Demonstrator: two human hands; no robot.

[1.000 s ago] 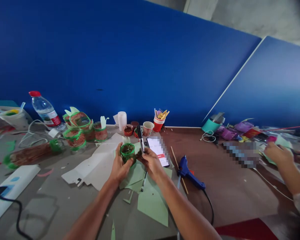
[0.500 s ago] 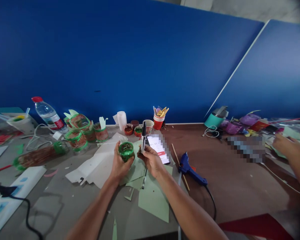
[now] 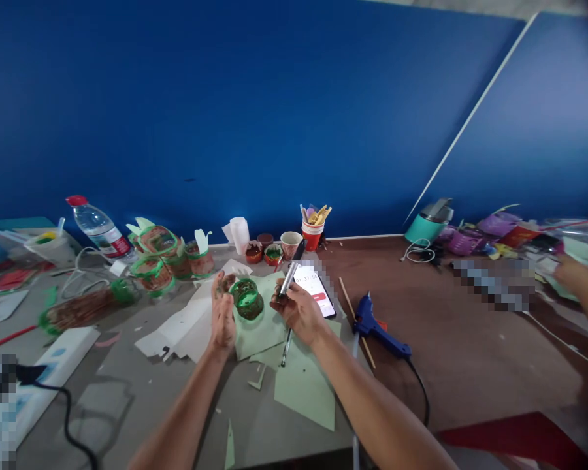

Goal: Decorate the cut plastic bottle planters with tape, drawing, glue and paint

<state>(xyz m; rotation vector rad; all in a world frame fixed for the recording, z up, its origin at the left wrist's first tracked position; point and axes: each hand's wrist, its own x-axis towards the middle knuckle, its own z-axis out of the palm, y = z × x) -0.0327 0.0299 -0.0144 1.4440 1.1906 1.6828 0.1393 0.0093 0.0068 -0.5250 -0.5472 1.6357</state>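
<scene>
A small round pot (image 3: 248, 299), painted green and brown, sits on light green paper (image 3: 306, 395). My left hand (image 3: 222, 313) is at the pot's left side with its fingers apart; whether it still touches the pot I cannot tell. My right hand (image 3: 301, 308) grips a silver and black marker pen (image 3: 289, 277), tilted with its black end up and to the right. Below that hand a thin pen (image 3: 287, 347) lies on the paper. Just behind the marker is a phone (image 3: 318, 290) showing a running timer.
Painted jars (image 3: 151, 271) and a water bottle (image 3: 100, 228) stand at the left. Small paint cups (image 3: 273, 253) and a red cup of sticks (image 3: 313, 235) line the back. A blue glue gun (image 3: 379, 329) lies right. Another person's hand (image 3: 581, 277) is at the far right.
My left hand has loosened from around the pot, which now rests on the paper. The marker in my right hand has tipped from upright to a slant.
</scene>
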